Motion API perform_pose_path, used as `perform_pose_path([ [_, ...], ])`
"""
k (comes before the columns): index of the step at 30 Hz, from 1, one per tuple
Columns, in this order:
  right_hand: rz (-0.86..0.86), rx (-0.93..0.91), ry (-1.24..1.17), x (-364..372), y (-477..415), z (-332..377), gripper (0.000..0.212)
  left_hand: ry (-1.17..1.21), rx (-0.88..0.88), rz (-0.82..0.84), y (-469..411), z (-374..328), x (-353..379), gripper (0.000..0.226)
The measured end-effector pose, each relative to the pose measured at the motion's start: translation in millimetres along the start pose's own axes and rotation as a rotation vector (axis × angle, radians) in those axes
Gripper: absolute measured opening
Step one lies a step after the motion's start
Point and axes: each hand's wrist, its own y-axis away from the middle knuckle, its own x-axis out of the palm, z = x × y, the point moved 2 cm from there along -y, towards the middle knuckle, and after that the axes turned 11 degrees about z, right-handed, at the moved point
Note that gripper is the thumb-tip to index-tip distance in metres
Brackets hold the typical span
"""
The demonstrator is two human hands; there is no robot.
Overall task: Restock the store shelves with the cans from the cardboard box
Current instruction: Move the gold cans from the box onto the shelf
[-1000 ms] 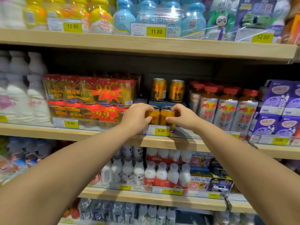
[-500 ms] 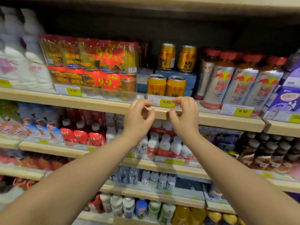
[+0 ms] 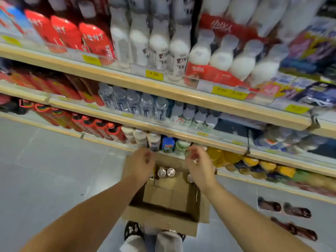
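Both hands (image 3: 140,165) now off shelf, over box (image 3: 163,215) (empty-fingered)

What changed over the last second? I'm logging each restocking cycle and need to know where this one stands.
Both hands let go of the two gold cans set on the shelf front, drew back and came down: the left hand and right hand now hover empty over the cardboard box on the floor. The view tilted down with them. Unchanged: cans remain in the box.

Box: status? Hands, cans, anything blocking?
Left hand and right hand open, empty, over the box. Cans upright at its far end; near end bare cardboard. Nothing between hands and cans.
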Motion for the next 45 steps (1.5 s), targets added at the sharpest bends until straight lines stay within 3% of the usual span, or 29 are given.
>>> perform_pose_path([
  [7, 0.004, 0.496, -0.307, 99.8, -3.1, -170.3, 0.018, -0.012, -0.102, 0.18, -36.7, 117.4, 83.4, 0.017],
  [8, 0.033, 0.591, -0.325, 113.4, -2.3, -198.0, 0.008, -0.024, -0.121, 0.189, -43.3, 133.7, 93.4, 0.017],
  [10, 0.138, 0.808, -0.363, 138.8, 0.2, -253.3, 0.017, -0.082, -0.153, 0.23, -57.9, 172.1, 117.0, 0.017],
  [13, 0.237, 0.941, -0.382, 174.5, -5.8, -315.1, 0.021, -0.166, -0.22, 0.314, -78.0, 229.0, 150.7, 0.032],
  [16, 0.222, 0.853, -0.157, 207.2, -20.1, -367.1, 0.028, -0.095, -0.274, 0.322, -108.1, 276.9, 183.5, 0.04],
  [18, 0.253, 0.641, 0.018, 227.7, -33.3, -390.8, 0.029, -0.084, -0.266, 0.297, -135.1, 303.8, 203.7, 0.042],
  [21, 0.34, 0.385, 0.481, 252.2, -60.3, -414.7, 0.04, -0.097, -0.243, 0.255, -182.2, 336.1, 233.4, 0.043],
  [25, 0.416, 0.108, 0.768, 283.5, -106.6, -434.5, 0.056, 0.033, -0.29, 0.184, -242.4, 362.7, 268.8, 0.046],
  [29, 0.481, 0.043, 0.98, 304.7, -141.4, -456.8, 0.076, 0.224, -0.406, 0.167, -285.1, 382.4, 295.4, 0.069],
  [32, 0.525, 0.051, 1.161, 314.9, -154.2, -472.8, 0.082, 0.291, -0.376, 0.21, -296.3, 390.1, 307.1, 0.082],
  [35, 0.495, 0.019, 1.185, 316.5, -159.0, -478.4, 0.077, 0.274, -0.323, 0.209, -293.7, 393.0, 306.1, 0.082],
  [39, 0.463, 0.006, 1.024, 303.7, -144.3, -465.3, 0.064, 0.24, -0.352, 0.203, -260.3, 394.7, 281.3, 0.075],
  [42, 0.423, 0.12, 0.863, 280.8, -112.9, -430.6, 0.066, 0.116, -0.357, 0.258, -217.9, 383.8, 243.1, 0.06],
  [45, 0.328, 0.336, 0.535, 245.4, -74.6, -371.9, 0.074, 0.008, -0.296, 0.375, -173.4, 339.1, 195.8, 0.06],
])
